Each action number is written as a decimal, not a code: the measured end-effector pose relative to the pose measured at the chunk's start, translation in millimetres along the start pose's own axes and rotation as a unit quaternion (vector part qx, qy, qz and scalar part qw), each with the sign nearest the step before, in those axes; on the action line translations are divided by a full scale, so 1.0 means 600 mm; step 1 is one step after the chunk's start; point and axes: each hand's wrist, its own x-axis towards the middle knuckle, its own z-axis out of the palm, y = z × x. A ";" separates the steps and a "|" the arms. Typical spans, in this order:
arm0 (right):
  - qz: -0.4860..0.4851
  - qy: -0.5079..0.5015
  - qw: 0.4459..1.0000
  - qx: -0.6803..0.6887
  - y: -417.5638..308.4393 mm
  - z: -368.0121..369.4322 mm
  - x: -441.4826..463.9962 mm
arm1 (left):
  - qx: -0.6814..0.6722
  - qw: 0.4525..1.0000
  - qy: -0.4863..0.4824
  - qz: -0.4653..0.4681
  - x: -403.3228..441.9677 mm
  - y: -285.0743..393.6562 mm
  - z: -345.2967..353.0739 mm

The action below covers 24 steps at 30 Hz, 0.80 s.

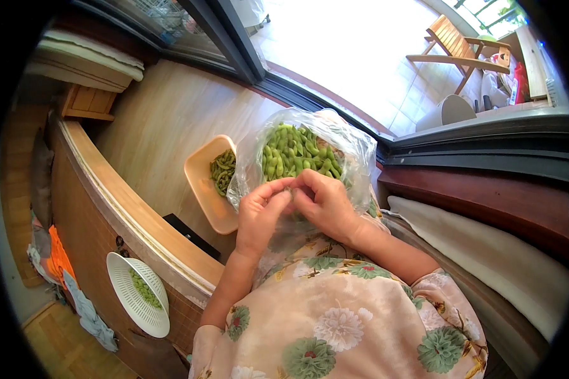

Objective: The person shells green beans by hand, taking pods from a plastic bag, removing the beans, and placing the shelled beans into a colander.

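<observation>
My left hand (262,211) and my right hand (324,203) meet in front of me, fingertips pinched together. Whatever lies between them is mostly hidden by the fingers; only a small greenish bit shows. Just beyond the hands, a clear plastic bag (246,165) lies open, full of green edamame pods (291,151). To its left stands a peach-coloured plastic tub (202,183) with darker, flattened pods (222,172) at its far end. Farther left, a white colander (123,287) holds shelled green beans (145,289).
The colander rests on a mat-covered wooden seat (101,215). A black flat object (191,237) lies beside the tub. Ahead, a dark sliding-door frame (335,104) borders a bright tiled area with a wooden chair (458,50). Clothes (85,309) lie at the far left.
</observation>
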 end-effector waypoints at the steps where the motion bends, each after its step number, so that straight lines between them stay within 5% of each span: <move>1: -0.002 -0.001 1.000 0.003 -0.003 -0.001 0.000 | -0.003 1.000 0.005 -0.002 0.000 0.003 0.004; 11: 0.121 -0.037 0.978 0.164 0.015 -0.005 0.004 | -0.069 0.996 -0.059 0.004 0.002 -0.010 -0.011; 24: 0.238 -0.055 0.924 0.293 -0.023 -0.027 0.017 | 0.079 0.997 -0.019 0.018 -0.004 -0.018 -0.013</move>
